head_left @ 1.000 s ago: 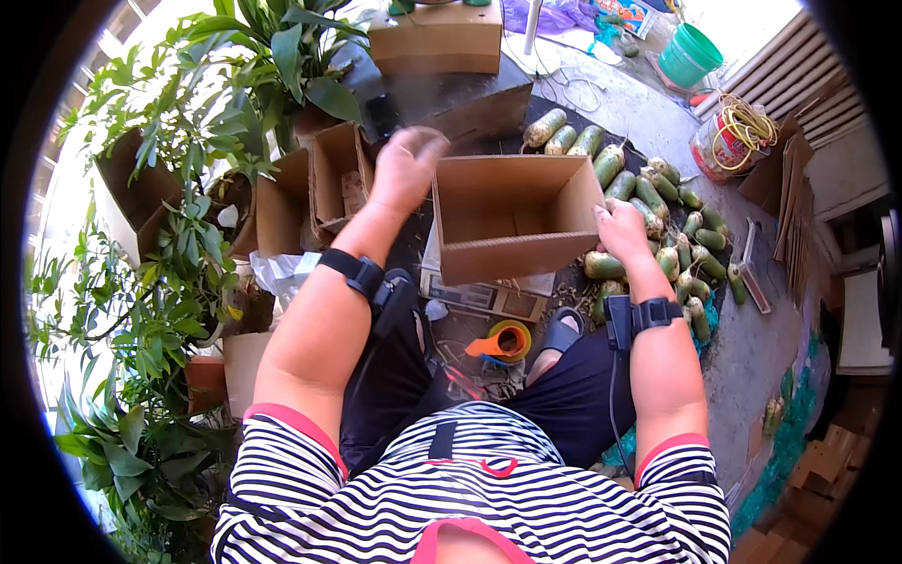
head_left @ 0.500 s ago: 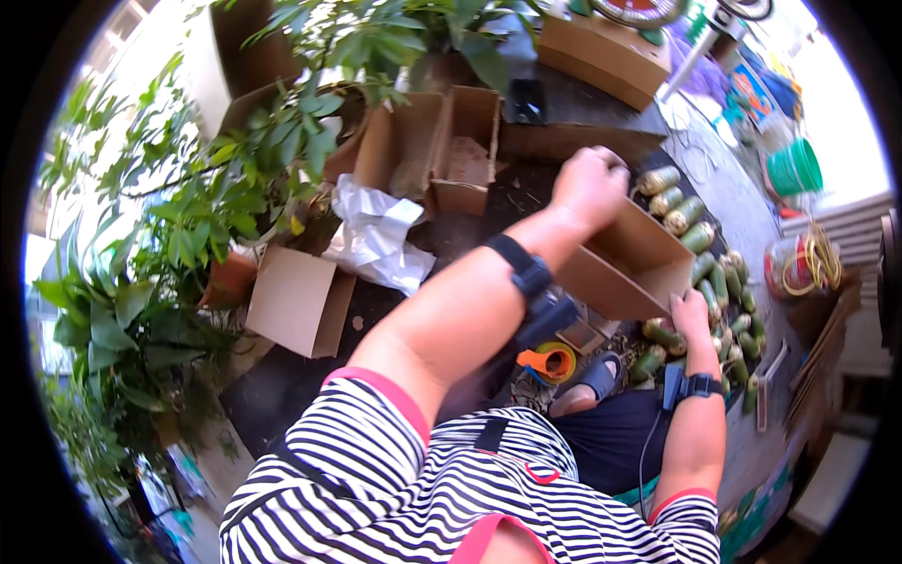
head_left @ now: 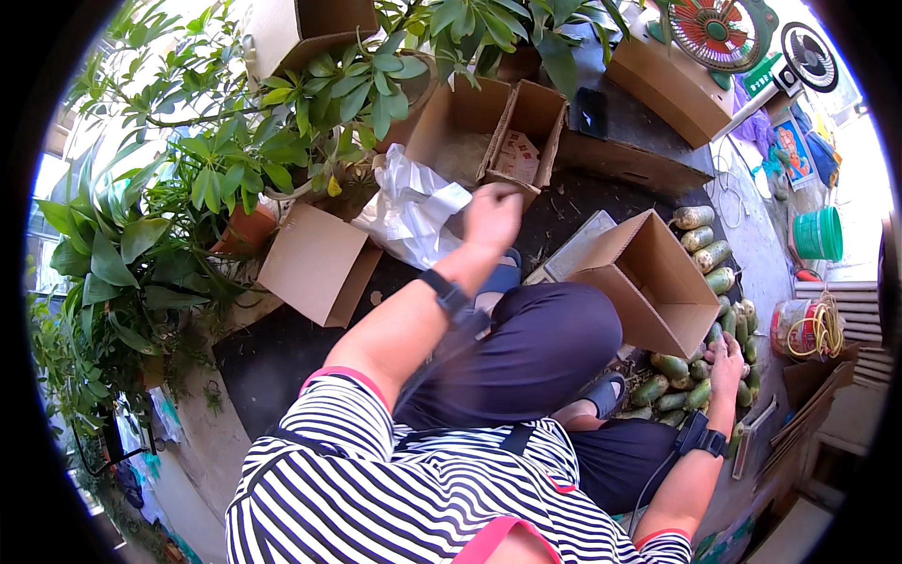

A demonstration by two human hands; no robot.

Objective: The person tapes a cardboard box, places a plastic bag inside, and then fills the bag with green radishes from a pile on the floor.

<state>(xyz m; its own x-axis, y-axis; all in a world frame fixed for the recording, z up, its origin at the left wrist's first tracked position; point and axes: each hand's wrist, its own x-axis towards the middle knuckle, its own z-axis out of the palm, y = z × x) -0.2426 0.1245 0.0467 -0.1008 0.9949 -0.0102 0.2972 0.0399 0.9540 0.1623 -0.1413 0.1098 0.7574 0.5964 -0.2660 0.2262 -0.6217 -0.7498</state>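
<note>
An open cardboard box (head_left: 648, 299) lies tilted beyond my right knee, its mouth turned toward the radishes; neither hand touches it. My right hand (head_left: 726, 367) is at the pile of green radishes (head_left: 697, 381), with fingers apart over one of them. A row of paler-ended radishes (head_left: 707, 246) runs along the box's far right side. My left hand (head_left: 493, 221) is raised in front of two open cartons, near the crumpled white plastic sheet (head_left: 413, 211). Its fingers look curled but are smeared, and whether they hold anything does not show.
Another empty carton (head_left: 315, 263) lies on its side at left, beside potted plants (head_left: 122, 249). A narrow carton (head_left: 526, 141) stands at the back. Two fans (head_left: 719, 33), a green bucket (head_left: 817, 233) and a tub with yellow cord (head_left: 808, 327) are at the right.
Both hands have come off the cardboard box, which now rests on the ground. My left hand swung left toward the cartons; my right hand dropped onto the radishes. The view has shifted.
</note>
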